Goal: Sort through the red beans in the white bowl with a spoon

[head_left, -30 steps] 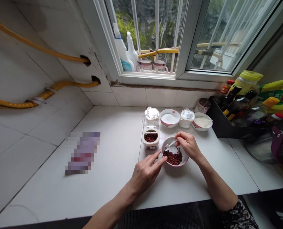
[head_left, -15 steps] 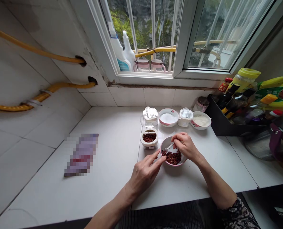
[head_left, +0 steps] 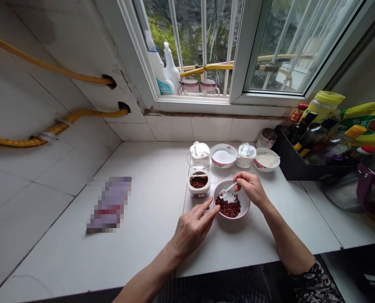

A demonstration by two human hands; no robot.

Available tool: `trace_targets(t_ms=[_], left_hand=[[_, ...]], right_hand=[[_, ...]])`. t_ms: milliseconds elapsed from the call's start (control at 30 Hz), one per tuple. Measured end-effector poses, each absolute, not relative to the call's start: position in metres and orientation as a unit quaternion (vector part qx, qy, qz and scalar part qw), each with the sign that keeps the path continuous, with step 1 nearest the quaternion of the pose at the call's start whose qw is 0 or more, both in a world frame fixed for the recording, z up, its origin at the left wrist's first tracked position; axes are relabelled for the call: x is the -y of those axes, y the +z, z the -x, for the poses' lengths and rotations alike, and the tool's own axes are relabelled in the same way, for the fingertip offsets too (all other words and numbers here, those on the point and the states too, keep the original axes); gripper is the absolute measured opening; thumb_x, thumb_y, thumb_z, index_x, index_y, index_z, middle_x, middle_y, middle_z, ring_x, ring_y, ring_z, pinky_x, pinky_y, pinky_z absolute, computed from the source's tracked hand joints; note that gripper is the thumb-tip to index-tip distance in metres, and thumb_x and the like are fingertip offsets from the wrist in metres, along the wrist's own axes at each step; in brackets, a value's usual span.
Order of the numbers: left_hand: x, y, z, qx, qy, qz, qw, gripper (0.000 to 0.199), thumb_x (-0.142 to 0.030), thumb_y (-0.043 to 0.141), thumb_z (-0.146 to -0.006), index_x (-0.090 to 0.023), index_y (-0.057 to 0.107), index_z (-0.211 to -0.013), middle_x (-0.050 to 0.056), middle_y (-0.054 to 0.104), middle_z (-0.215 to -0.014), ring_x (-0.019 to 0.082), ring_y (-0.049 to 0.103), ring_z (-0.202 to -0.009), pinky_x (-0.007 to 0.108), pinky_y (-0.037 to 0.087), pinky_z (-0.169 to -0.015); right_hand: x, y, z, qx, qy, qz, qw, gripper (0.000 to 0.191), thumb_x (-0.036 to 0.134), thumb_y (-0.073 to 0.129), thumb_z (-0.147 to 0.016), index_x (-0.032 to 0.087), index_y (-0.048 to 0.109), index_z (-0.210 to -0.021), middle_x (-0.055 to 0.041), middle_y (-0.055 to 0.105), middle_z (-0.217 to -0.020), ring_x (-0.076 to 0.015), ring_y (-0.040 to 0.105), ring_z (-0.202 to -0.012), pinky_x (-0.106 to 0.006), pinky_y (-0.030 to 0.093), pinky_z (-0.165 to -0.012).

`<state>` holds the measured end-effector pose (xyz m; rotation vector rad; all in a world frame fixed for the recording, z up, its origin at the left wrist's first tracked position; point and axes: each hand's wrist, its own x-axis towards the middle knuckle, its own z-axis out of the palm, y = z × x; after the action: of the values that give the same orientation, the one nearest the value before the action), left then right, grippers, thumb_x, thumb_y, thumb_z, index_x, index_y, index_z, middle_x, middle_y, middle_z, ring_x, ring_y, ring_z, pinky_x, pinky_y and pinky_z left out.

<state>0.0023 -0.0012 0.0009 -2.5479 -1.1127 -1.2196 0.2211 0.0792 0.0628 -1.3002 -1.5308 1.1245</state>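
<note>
A small white spoon (head_left: 227, 190) is pinched in my right hand (head_left: 251, 188), its scoop over the left part of a white bowl (head_left: 246, 207) with a pink rim. Dark red peppercorns (head_left: 230, 208) lie in the bottom of that bowl. My left hand (head_left: 195, 225) rests at the bowl's left side, thumb and fingers apart, fingertips touching the rim. Just left of the bowl stands a white jar (head_left: 199, 189) with its lid up, holding more peppercorns. Behind it is another lidded white jar (head_left: 200, 151).
At the back stand a bowl of white grains (head_left: 224, 156), a lidded jar (head_left: 246, 155) and a bowl of pale powder (head_left: 266, 160). A black box of bottles (head_left: 294, 164) and a pot (head_left: 341, 193) are at right. A blurred purple packet (head_left: 110, 205) lies left.
My right hand has moved slightly right and up. The spoon has lifted off the peppercorns and shows more fully. My left hand has hardly moved.
</note>
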Motion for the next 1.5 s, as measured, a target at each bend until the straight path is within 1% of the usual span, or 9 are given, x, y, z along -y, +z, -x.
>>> trace_targets(t_ms=[333,533,633,767,900,1000,1133,1267,1500], left_hand=[[0.001,0.001,-0.004,0.37,-0.4,0.836,0.065,0.028,-0.011,0.051,-0.096,-0.017,0.065,-0.12,0.015,0.068,-0.121,0.02,0.07,-0.091,0.029,0.059,-0.071],[0.001,0.001,-0.004,0.372,-0.391,0.839,0.068,0.03,-0.013,0.049,-0.096,-0.018,0.064,-0.121,0.015,0.068,-0.121,0.019,0.07,-0.089,0.028,0.059,-0.071],[0.001,0.001,-0.004,0.374,-0.39,0.839,0.068,0.03,-0.012,0.048,-0.096,-0.017,0.063,-0.121,0.016,0.068,-0.121,0.019,0.07,-0.09,0.028,0.059,-0.07],[0.0,0.002,-0.005,0.371,-0.394,0.837,0.079,0.028,-0.012,0.048,-0.097,-0.017,0.064,-0.119,0.016,0.069,-0.119,0.019,0.07,-0.087,0.028,0.058,-0.069],[0.0,0.002,-0.005,0.37,-0.39,0.839,0.082,0.028,-0.012,0.048,-0.097,-0.017,0.064,-0.119,0.016,0.069,-0.119,0.019,0.07,-0.088,0.028,0.058,-0.07],[0.0,0.002,-0.005,0.373,-0.39,0.839,0.075,0.029,-0.012,0.049,-0.096,-0.017,0.065,-0.119,0.016,0.068,-0.121,0.019,0.07,-0.09,0.028,0.059,-0.071],[0.0,0.002,-0.004,0.37,-0.401,0.835,0.069,0.028,-0.012,0.05,-0.096,-0.017,0.065,-0.119,0.015,0.069,-0.118,0.019,0.071,-0.089,0.027,0.059,-0.07],[0.0,0.003,-0.004,0.37,-0.401,0.835,0.066,0.028,-0.012,0.049,-0.097,-0.017,0.064,-0.12,0.015,0.07,-0.116,0.019,0.071,-0.089,0.028,0.06,-0.07],[0.0,0.003,-0.003,0.371,-0.398,0.837,0.065,0.03,-0.012,0.051,-0.096,-0.019,0.065,-0.122,0.014,0.069,-0.119,0.019,0.071,-0.09,0.028,0.059,-0.072]], right_hand=[[-0.087,0.063,-0.227,0.543,0.528,0.482,0.441,0.018,0.035,0.063,-0.069,0.018,0.066,-0.074,0.0003,0.064,-0.052,-0.0146,0.056,-0.053,-0.031,0.048,-0.064],[-0.082,0.069,-0.21,0.556,0.489,0.457,0.492,0.023,0.041,0.061,-0.08,0.019,0.06,-0.088,-0.0019,0.07,-0.064,-0.0179,0.066,-0.066,-0.034,0.052,-0.074],[-0.075,0.072,-0.191,0.622,0.403,0.452,0.496,0.02,0.039,0.055,-0.089,0.02,0.061,-0.094,-0.0057,0.075,-0.076,-0.0199,0.069,-0.075,-0.036,0.053,-0.079],[-0.067,0.073,-0.176,0.789,0.193,0.377,0.445,0.016,0.023,0.049,-0.094,0.022,0.064,-0.094,-0.0054,0.077,-0.083,-0.0194,0.068,-0.076,-0.043,0.043,-0.098],[-0.065,0.078,-0.188,0.83,0.089,0.332,0.439,0.018,0.016,0.048,-0.093,0.022,0.065,-0.093,-0.0024,0.076,-0.079,-0.018,0.066,-0.07,-0.044,0.039,-0.1],[-0.068,0.082,-0.211,0.788,0.105,0.395,0.46,0.016,0.02,0.048,-0.092,0.022,0.064,-0.088,-0.0005,0.071,-0.067,-0.0195,0.063,-0.069,-0.041,0.044,-0.093],[-0.076,0.076,-0.236,0.783,0.133,0.497,0.351,0.018,0.017,0.048,-0.085,0.023,0.062,-0.075,-0.0005,0.065,-0.058,-0.023,0.061,-0.078,-0.037,0.044,-0.084],[-0.081,0.067,-0.237,0.799,0.122,0.512,0.291,0.02,0.013,0.047,-0.082,0.023,0.063,-0.074,-0.0008,0.065,-0.059,-0.0218,0.06,-0.076,-0.037,0.042,-0.087],[-0.076,0.059,-0.218,0.816,0.196,0.465,0.283,0.022,0.012,0.045,-0.084,0.021,0.062,-0.076,0.002,0.067,-0.06,-0.0158,0.059,-0.064,-0.036,0.039,-0.092]])
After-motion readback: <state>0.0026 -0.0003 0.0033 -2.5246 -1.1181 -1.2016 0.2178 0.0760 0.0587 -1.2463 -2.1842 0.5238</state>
